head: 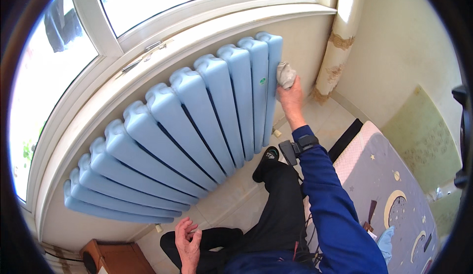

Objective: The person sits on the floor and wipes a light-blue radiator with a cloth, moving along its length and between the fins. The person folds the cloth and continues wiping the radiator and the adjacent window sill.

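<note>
A light-blue column radiator (192,122) stands along the wall below the window. My right hand (292,98) holds a crumpled greyish-white cloth (286,75) against the side of the radiator's rightmost column. My left hand (187,242) is held over my bent leg, near the radiator's lower left end, with its fingers loosely curled and nothing seen in it. A small green oval badge (262,81) shows on one of the right-hand columns.
A white windowsill (207,33) runs above the radiator. A patterned curtain (338,48) hangs at the right. Beside my right arm lies a mattress (369,178) with moon-and-star fabric. A brown wooden cabinet (122,257) stands at the lower left. Cables lie near my leg.
</note>
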A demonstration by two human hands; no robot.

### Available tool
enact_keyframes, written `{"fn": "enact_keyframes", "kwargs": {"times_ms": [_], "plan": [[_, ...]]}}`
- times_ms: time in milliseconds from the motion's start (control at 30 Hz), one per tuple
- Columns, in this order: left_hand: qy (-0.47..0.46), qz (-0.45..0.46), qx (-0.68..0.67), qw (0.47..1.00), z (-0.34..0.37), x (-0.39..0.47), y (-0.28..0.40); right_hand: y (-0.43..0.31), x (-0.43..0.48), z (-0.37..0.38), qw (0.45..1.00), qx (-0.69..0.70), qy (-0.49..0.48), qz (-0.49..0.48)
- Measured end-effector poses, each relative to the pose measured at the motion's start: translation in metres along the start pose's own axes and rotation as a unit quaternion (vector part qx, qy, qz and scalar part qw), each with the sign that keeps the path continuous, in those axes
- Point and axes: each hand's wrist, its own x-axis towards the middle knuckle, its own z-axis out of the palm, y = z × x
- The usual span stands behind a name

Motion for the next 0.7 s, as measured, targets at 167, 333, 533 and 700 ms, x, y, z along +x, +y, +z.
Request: {"fn": "enact_keyframes", "kwargs": {"times_ms": [167,333,533,700], "plan": [[0.013,0.006,-0.016,1.000,-0.007,-0.004,-0.009,-0.003,-0.056,0.035,0.999,-0.005,0.042,-0.025],[-0.008,0.001,-0.016,1.000,-0.013,-0.003,-0.011,-0.031,-0.121,0.051,0.998,0.025,0.042,-0.032],[0.003,0.008,-0.037,0.999,-0.014,0.000,-0.009,-0.065,-0.187,0.064,0.996,0.036,0.018,-0.085],[0.007,-0.011,-0.056,0.998,-0.007,0.017,-0.009,-0.079,-0.222,0.071,0.995,0.021,-0.020,-0.095]]}}
